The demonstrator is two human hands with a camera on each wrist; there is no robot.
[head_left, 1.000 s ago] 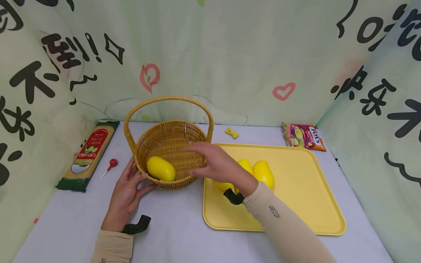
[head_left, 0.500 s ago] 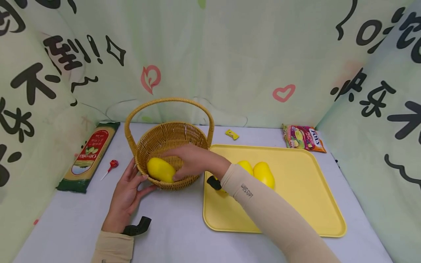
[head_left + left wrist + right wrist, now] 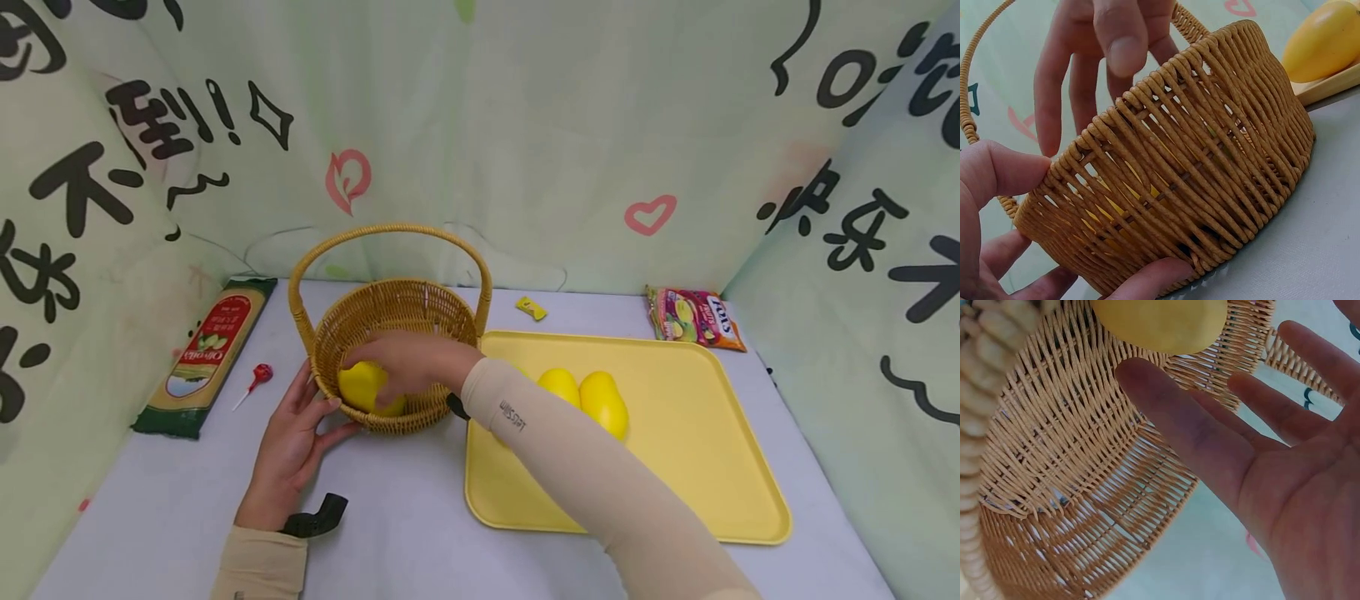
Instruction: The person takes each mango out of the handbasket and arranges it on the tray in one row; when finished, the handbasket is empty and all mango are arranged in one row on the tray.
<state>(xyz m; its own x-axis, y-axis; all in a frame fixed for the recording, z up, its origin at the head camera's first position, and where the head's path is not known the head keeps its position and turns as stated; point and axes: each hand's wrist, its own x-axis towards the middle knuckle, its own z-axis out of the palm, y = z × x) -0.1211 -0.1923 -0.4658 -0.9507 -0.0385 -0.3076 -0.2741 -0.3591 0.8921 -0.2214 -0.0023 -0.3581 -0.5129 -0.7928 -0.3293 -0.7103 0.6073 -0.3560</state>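
A wicker basket (image 3: 401,302) with a tall handle stands on the table. My left hand (image 3: 288,446) grips its near left side, a digit on the rim (image 3: 1116,109) and others against the wall. Inside the basket lies a yellow mango (image 3: 360,385), partly covered by my right hand (image 3: 412,362), which reaches in from the right. In the right wrist view, that hand (image 3: 1297,462) has its fingers spread, the thumb close to the mango (image 3: 1163,325). Two more mangoes (image 3: 602,404) show on the yellow tray (image 3: 697,450); my right sleeve hides part of the tray.
Left of the basket lie a green and tan packet (image 3: 210,354) and a red lollipop (image 3: 261,374). Behind the tray are a small yellow-wrapped candy (image 3: 532,308) and a colourful candy bag (image 3: 693,318). Printed curtains (image 3: 525,167) close in the back and sides.
My right hand has moved left and down from the basket's right side to over the mango inside. The left hand keeps its place on the basket.
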